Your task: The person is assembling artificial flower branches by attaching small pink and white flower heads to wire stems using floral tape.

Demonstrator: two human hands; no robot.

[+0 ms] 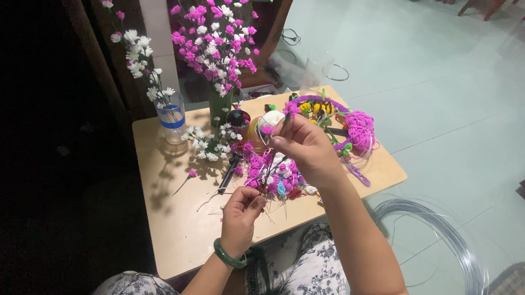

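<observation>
At frame centre, the left hand (242, 211) pinches the stem base of a pink flower sprig (270, 171) above the bench (170, 235). The right hand (304, 148) grips its top. A hard tug could likely snap the thin stem.

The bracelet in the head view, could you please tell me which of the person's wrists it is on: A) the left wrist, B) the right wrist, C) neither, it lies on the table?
A: the green bracelet circles the wrist just below the left hand.
</observation>
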